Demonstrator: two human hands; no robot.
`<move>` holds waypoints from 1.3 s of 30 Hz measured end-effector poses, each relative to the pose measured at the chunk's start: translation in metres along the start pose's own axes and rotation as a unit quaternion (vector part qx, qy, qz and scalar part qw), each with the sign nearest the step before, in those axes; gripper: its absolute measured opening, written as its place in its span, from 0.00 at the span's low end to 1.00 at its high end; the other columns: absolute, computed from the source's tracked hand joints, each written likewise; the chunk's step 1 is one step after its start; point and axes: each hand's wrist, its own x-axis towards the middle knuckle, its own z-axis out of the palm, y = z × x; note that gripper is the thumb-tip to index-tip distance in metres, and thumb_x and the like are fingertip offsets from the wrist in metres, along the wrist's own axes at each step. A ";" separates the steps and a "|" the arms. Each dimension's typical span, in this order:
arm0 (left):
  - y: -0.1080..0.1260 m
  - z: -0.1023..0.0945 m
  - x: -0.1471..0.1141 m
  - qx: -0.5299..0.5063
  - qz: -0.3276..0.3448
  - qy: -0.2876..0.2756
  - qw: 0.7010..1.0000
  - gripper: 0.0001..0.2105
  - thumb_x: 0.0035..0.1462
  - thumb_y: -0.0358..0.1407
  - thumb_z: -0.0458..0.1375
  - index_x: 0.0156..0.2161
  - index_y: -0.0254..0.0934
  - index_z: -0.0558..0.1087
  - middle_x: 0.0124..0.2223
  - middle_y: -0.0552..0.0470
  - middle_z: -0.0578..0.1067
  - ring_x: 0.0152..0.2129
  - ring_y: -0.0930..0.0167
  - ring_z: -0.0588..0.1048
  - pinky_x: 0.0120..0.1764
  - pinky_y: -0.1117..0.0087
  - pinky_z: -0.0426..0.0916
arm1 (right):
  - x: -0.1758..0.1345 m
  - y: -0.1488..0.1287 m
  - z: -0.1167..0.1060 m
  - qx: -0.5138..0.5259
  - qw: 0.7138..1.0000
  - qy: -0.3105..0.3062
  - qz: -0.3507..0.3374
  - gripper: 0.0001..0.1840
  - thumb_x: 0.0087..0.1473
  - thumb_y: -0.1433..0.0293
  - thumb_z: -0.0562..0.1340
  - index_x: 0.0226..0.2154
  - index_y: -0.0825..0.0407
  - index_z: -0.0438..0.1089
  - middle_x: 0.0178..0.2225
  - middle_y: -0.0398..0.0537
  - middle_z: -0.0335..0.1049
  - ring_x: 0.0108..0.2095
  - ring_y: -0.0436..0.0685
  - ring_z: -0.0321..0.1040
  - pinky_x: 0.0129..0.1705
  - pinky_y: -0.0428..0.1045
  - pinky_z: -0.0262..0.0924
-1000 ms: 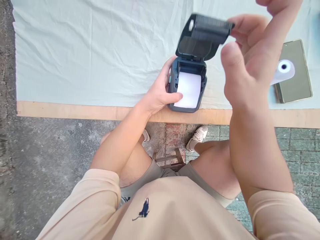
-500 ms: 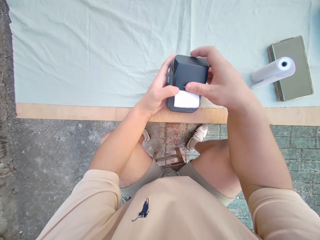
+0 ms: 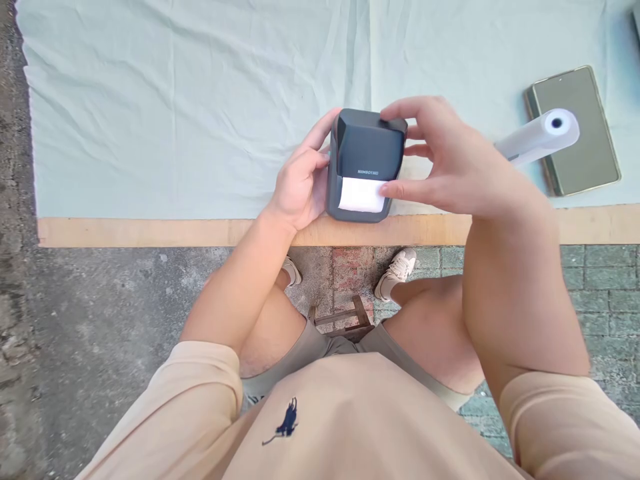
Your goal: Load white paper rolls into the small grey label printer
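A dark label printer (image 3: 373, 143) with pale lettering on its front sits near the table's front edge. White label paper (image 3: 361, 195) covers the lower part of its face. Along the printer's left side lies my left hand (image 3: 303, 177), closed on it, with the thumb at the side edge and the other fingers partly hidden. My right hand (image 3: 445, 157) grips from the opposite side. Its thumb touches the paper's right edge, the index finger rests at the top right corner and the other fingers bear on the right side.
To the right, a white paper roll (image 3: 540, 137) lies partly over a smartphone (image 3: 585, 143), which rests on something dark. Pale cloth (image 3: 175, 120) covers the table, with a bare wooden edge (image 3: 140, 232) in front. Below are my legs and a wooden stool (image 3: 345, 317).
My left thumb has moved off the printer's front to its left side. My right thumb has slid down from the lettering onto the paper's edge, uncovering the lettering.
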 end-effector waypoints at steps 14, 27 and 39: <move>-0.003 0.000 -0.002 0.051 0.047 -0.043 0.997 0.23 0.53 0.34 0.57 0.55 0.45 0.67 0.47 0.56 0.78 0.58 0.61 0.73 0.52 0.61 0.76 | 0.001 -0.028 0.015 -0.167 0.959 0.204 -0.102 0.07 0.51 0.71 0.64 0.28 0.47 0.65 0.29 0.40 0.72 0.32 0.54 0.68 0.37 0.52 0.63; -0.007 0.004 -0.005 0.080 0.024 -0.022 0.996 0.27 0.48 0.35 0.60 0.56 0.43 0.65 0.52 0.51 0.77 0.63 0.54 0.68 0.58 0.53 0.71 | 0.006 -0.036 0.024 -0.297 0.953 0.054 0.028 0.18 0.48 0.75 0.63 0.43 0.44 0.71 0.35 0.49 0.75 0.52 0.73 0.63 0.52 0.71 0.52; -0.004 0.004 0.000 0.056 0.017 -0.016 0.998 0.22 0.53 0.34 0.57 0.55 0.44 0.66 0.51 0.53 0.78 0.62 0.58 0.70 0.62 0.51 0.68 | -0.009 -0.002 -0.001 0.433 0.863 0.218 0.145 0.14 0.44 0.64 0.59 0.37 0.47 0.68 0.35 0.47 0.70 0.36 0.54 0.69 0.31 0.49 0.64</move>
